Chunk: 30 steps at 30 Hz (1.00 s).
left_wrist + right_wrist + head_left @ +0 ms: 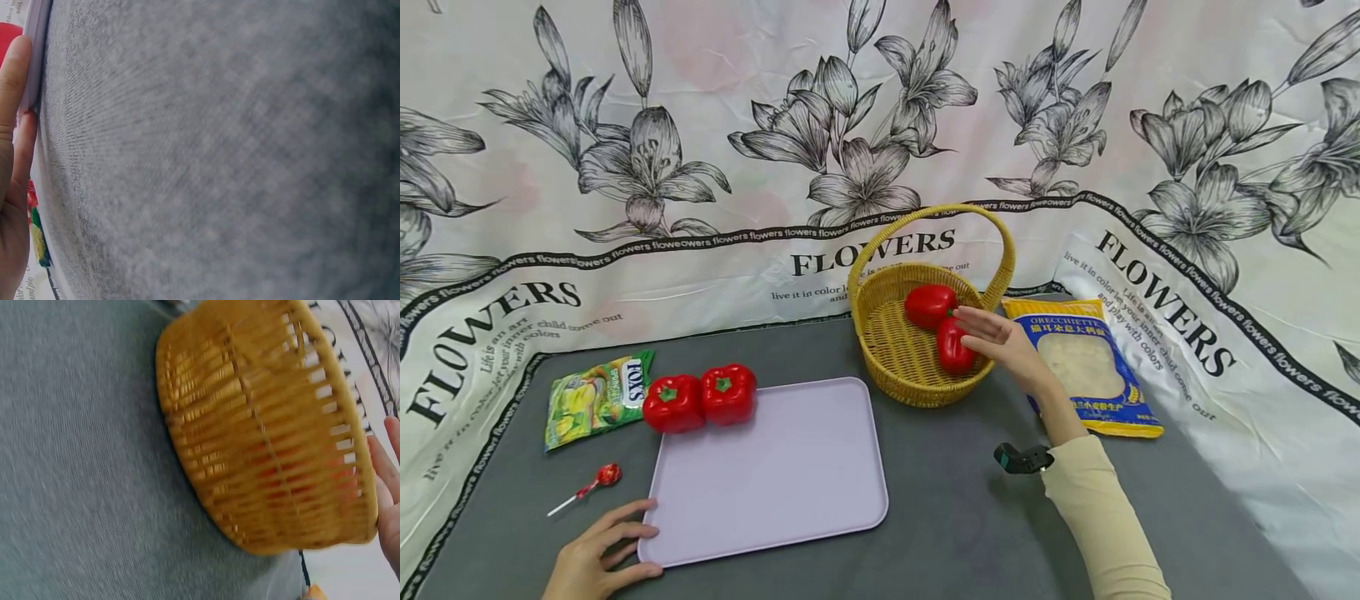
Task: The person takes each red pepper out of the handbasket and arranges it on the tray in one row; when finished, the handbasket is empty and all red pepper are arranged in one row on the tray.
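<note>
My left hand [591, 554] holds the front left corner of a pale lilac tray [767, 467], thumb at the front edge and fingers over the left edge. In the left wrist view, its fingers [14, 81] meet the tray's rim. My right hand [1003, 346] reaches over the right rim of a yellow wicker basket [891, 379], fingers extended beside a red bell pepper [953, 348]. Another red bell pepper [929, 305] lies behind it in the basket. Through the weave, the right wrist view shows red.
Two red bell peppers [673, 404] sit at the tray's back left corner. Beside them lies a green FOX'S candy bag [591, 398], with a red lollipop [607, 475] nearer the front. A blue and yellow orecchiette bag [1082, 367] lies right of the basket, whose tall handle [1006, 258] arches upward.
</note>
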Tool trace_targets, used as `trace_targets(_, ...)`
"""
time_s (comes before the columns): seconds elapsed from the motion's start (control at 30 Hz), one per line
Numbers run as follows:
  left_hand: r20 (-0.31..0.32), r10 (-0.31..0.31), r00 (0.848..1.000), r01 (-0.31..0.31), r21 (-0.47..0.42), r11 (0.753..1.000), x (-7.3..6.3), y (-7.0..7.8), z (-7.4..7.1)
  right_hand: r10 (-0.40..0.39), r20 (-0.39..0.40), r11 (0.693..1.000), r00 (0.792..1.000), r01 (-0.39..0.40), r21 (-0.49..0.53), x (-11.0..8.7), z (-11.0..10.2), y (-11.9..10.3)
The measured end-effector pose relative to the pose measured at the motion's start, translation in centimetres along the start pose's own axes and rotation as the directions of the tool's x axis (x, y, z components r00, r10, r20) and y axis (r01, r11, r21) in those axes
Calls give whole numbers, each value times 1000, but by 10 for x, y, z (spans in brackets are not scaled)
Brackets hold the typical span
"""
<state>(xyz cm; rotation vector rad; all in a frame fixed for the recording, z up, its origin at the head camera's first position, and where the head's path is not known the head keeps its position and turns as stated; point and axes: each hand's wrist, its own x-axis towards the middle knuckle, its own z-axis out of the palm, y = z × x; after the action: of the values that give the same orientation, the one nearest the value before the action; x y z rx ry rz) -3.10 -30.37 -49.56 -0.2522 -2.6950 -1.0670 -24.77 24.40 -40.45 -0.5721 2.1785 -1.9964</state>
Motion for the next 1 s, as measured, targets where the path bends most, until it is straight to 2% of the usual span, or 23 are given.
trace_targets(0.23, -11, 36, 999, -37, -24, 999, 0, -1, 1, 24, -14, 999, 1000, -23, 33, 8, -13, 1)
trace_targets(0.43, 13, -1, 1000, 1, -25, 1000, 2, 1, 0, 54, -24, 998, 998, -53, 34, 21, -15, 4)
trace_targets(0.6, 22, 7, 1000, -6, -44, 999, -1, 0, 0, 51, -44, 998, 998, -50, 36, 30, -13, 4)
trace_targets(0.9, 3, 29, 1000, -29, -43, 999, 0, -2, 1, 109, -114, 993, 988, -101, 68, 40, 0, -17)
trace_targets(1.0, 2, 34, 999, -34, -39, 999, 1, -2, 0, 113, -129, 992, 985, -105, 69, 46, -2, -11)
